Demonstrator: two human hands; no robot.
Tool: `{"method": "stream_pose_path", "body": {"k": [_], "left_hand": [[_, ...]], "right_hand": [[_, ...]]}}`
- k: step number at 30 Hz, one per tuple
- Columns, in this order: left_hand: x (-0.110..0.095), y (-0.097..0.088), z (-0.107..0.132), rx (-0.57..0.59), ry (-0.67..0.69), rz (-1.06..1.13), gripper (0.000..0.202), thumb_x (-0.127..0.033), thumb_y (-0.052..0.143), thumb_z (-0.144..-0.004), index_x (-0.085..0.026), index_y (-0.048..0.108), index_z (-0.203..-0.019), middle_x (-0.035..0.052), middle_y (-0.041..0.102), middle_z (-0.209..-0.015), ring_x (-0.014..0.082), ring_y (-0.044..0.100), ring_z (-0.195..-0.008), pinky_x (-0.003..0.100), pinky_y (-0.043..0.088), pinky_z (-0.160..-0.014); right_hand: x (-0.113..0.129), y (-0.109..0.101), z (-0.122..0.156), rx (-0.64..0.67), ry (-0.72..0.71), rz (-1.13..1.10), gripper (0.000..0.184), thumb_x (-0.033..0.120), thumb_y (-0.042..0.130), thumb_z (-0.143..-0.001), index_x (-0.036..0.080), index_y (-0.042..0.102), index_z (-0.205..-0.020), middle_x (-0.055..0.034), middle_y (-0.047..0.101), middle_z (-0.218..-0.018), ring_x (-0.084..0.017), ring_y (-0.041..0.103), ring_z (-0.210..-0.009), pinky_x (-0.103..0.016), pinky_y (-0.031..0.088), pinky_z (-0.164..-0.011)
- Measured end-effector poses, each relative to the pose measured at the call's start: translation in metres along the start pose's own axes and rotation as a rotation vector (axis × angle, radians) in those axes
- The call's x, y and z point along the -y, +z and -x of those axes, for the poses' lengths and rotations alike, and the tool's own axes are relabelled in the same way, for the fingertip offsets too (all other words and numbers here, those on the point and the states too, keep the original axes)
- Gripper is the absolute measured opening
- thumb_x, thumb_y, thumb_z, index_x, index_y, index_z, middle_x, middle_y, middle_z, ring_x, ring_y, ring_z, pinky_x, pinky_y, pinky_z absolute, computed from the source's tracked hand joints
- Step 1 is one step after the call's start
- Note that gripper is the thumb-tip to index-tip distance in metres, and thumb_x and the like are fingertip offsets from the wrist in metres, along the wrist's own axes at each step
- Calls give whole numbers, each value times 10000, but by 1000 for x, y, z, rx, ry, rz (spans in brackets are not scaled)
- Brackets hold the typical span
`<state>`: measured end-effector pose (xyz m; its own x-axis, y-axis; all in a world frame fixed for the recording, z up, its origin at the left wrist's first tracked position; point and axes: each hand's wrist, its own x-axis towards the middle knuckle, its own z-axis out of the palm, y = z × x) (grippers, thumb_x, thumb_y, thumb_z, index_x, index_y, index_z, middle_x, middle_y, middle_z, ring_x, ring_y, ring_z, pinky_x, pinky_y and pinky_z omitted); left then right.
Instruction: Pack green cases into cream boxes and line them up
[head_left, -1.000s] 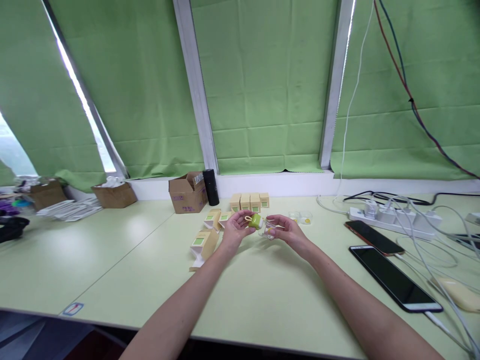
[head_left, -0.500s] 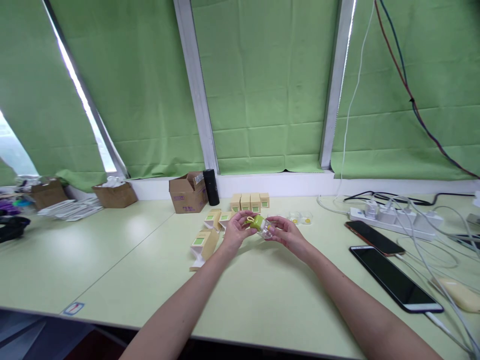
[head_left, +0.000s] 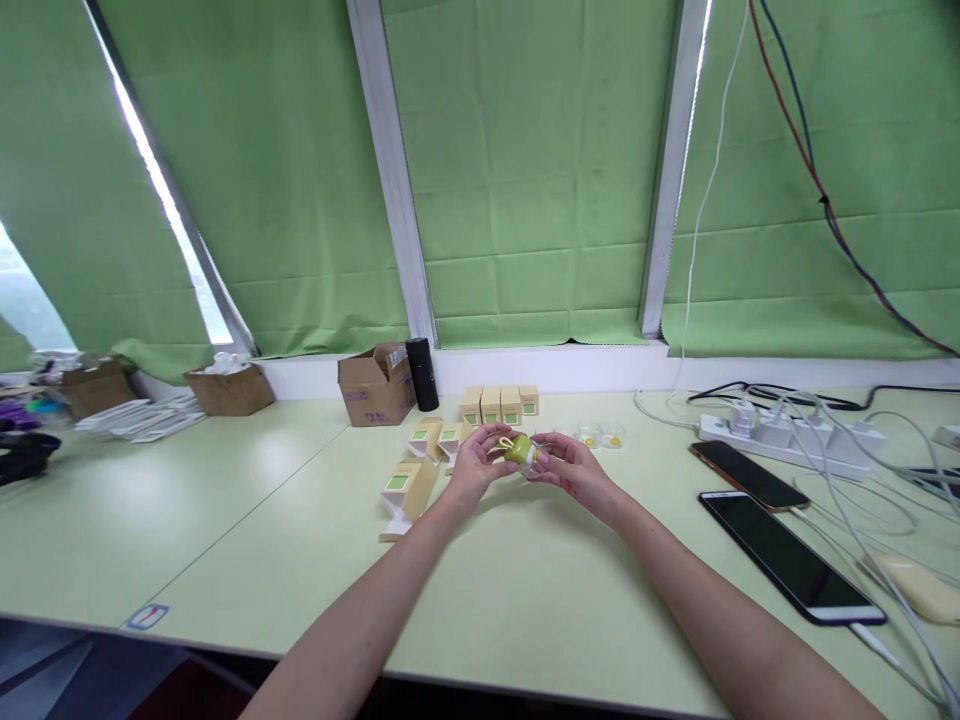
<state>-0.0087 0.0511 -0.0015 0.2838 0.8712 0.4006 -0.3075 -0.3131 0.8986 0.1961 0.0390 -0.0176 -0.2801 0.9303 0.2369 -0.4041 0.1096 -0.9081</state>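
The fingers [head_left: 491,430] of the left hand [head_left: 469,468] are pinching a small green piece [head_left: 517,450], its yellow loop sticking out on that hand's side; thumb and fingertips are standing only as far apart as the piece is wide. Opposite, the right hand [head_left: 576,467] is gripping a small clear cup [head_left: 535,461] with a touch of yellow in it, the fingers bending in and nearly meeting around it. From where I'm standing, the green piece and the cup are coming together end to end between the two hands, over the pale table [head_left: 510,610]; I can't tell whether one is sitting inside the other.

Just beyond the right hand, two more clear cups [head_left: 613,436] are sitting side by side, each showing a spot of yellow. Near the left hand, three opened cartons [head_left: 409,484] are lying about, the closest one showing a white flap, and four small boxes [head_left: 491,402] are standing in a row farther back. A brown cardboard box [head_left: 373,392] is resting beside a black cylinder [head_left: 422,375]. Over on the right, two phones [head_left: 791,557] are lying near a white power strip [head_left: 787,455].
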Motion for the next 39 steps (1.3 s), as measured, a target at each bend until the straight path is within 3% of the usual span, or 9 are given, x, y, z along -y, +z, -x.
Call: {"method": "stream_pose_path", "body": {"k": [7, 13, 31, 36, 39], "left_hand": [[0, -1, -1, 22, -14, -24, 619, -183, 957, -600, -185, 630, -1126, 95, 730, -1140, 207, 699, -972, 342, 559, -857], [0, 0, 0, 16, 5, -58, 587, -187, 958, -596, -179, 654, -1098, 94, 699, -1148, 211, 677, -1019, 348, 546, -898], [5, -4, -1, 42, 0, -97, 587, -222, 953, -616, -180, 651, -1118, 107, 695, -1172, 219, 683, -1017, 362, 554, -890], [5, -4, -2, 54, 26, -143, 667, -257, 934, -651, -197, 607, -1230, 149, 698, -1276, 270, 670, -1155, 400, 531, -955], [7, -5, -2, 2, 52, -231, 630, -294, 896, -707, -205, 585, -1248, 161, 685, -1311, 293, 626, -1259, 408, 510, -980]], "right_hand": [[0, 0, 0, 21, -2, -19, 481, 406, 935, -686, 215, 724, -1074, -76, 758, -1085, -250, 734, -947, -483, 619, -863], [4, 3, 2, 38, 24, -33, 513, 410, 938, -689, 202, 708, -1098, -79, 785, -1010, -235, 752, -889, -443, 619, -840], [5, 4, 4, 37, 30, -11, 522, 427, 924, -701, 203, 704, -1117, -86, 779, -1028, -241, 757, -870, -437, 618, -829], [1, 0, 1, 27, 20, -17, 495, 406, 910, -719, 213, 695, -1122, -81, 764, -1053, -249, 749, -915, -471, 614, -867], [-4, -4, -2, -22, -5, -23, 494, 389, 912, -705, 221, 686, -1111, -78, 739, -1090, -258, 734, -977, -501, 605, -910]]}}
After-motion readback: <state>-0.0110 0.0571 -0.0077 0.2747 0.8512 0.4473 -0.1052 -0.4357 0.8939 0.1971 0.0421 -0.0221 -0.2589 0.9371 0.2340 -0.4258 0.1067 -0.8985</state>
